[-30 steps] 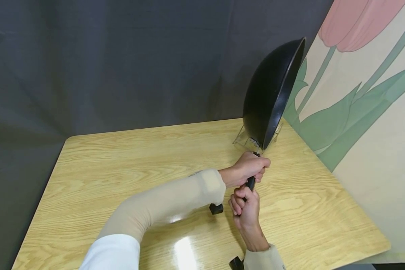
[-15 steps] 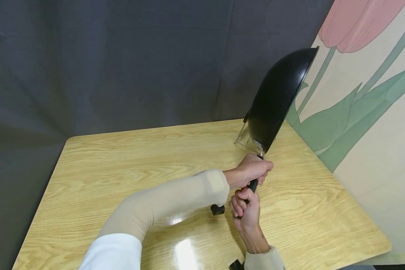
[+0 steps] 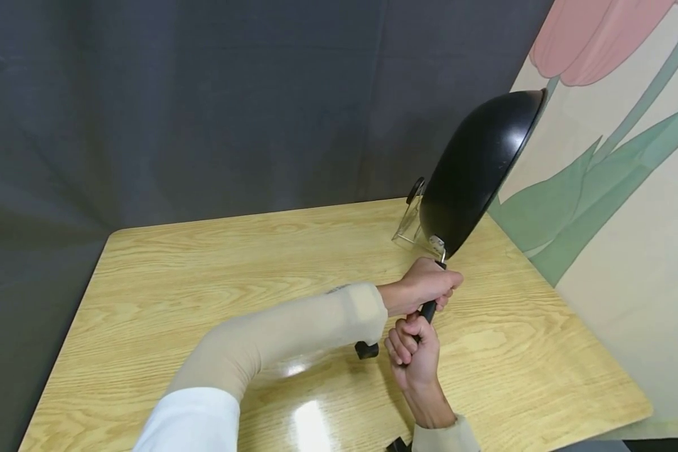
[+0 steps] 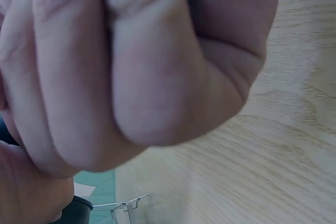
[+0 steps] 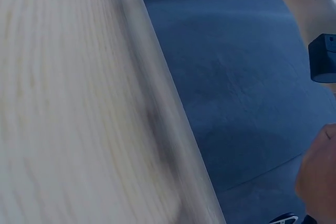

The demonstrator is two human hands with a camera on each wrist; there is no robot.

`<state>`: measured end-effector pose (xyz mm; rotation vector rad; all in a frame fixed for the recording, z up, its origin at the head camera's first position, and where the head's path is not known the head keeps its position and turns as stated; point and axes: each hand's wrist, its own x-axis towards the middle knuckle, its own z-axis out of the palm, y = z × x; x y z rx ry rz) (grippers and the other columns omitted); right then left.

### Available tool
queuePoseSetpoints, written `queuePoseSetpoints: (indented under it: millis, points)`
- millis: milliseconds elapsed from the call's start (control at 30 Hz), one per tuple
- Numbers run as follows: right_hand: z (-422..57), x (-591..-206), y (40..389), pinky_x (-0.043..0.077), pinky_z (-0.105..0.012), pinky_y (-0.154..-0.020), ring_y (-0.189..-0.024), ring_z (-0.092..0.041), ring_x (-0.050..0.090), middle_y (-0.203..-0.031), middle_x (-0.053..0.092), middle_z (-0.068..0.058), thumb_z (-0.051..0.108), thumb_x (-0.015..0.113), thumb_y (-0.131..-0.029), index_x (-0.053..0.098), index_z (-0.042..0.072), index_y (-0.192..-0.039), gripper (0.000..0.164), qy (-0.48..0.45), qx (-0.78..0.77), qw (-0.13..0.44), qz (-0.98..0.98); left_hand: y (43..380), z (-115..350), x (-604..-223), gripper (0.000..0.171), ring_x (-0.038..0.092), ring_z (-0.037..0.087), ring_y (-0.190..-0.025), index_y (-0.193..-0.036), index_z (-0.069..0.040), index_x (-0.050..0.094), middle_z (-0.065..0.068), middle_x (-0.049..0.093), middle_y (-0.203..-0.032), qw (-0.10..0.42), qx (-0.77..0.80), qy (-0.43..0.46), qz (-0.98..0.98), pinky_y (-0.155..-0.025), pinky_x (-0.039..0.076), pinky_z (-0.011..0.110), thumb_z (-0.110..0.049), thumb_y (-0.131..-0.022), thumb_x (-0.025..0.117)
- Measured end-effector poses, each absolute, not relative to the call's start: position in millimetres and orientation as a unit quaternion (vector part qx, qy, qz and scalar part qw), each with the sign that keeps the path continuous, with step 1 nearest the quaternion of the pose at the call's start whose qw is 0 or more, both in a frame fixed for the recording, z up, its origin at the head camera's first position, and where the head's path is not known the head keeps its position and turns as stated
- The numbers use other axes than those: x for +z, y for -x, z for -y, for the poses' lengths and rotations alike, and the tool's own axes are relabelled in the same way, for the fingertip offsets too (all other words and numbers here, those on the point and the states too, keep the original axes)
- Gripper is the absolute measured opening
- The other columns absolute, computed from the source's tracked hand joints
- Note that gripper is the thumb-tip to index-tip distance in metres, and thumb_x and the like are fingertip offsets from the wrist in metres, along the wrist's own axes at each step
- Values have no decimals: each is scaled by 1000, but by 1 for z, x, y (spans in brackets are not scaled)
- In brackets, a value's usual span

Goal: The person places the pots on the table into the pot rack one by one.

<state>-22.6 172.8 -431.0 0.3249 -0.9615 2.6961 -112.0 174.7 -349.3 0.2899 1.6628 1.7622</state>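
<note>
A black wok (image 3: 474, 169) is tilted up over the far right of the table, its rounded outside toward me and its rim leaning right. My left hand (image 3: 429, 282) grips the upper part of its black handle (image 3: 427, 311), just below the metal bracket (image 3: 437, 243). Lower on the same handle, my right hand (image 3: 414, 351) holds on with curled fingers. A wire rack (image 3: 407, 229) stands behind the wok, mostly hidden by it. Curled fingers fill much of the left wrist view. My left hand (image 5: 319, 182) appears at the edge of the right wrist view.
The wood-grain table (image 3: 248, 263) carries the rack. A black loop (image 3: 415, 190) shows at the rack's upper left. Behind the table hangs a dark curtain (image 3: 231, 113), and a wall with a tulip picture (image 3: 610, 157) borders the right.
The wok has swung right and tipped further over, its top now lower. More of the rack's left side and the black loop show. Both hands keep their grip, moving slightly right.
</note>
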Motion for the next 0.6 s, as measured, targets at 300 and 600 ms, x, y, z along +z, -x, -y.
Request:
queuePoseSetpoints:
  millis: [300,600]
  points:
    - [-174,-431,21,27,-13,-37,-39,-8,16,-50,15,4,-4,12,-89,29,17,-70,33,-106,935,112,321,112,-175,-354,40,37,11,-41,-53,-13,44,-2,41,-49,332,660,-126,-662,-41,31,21,2,-87,59]
    - [-174,-431,19,25,-14,-37,-39,-8,15,-49,15,4,-3,11,-89,36,17,-72,36,-101,943,110,297,112,-178,-359,40,36,10,-40,-53,-13,45,-3,40,-49,337,659,-131,-659,-41,30,21,2,-87,58]
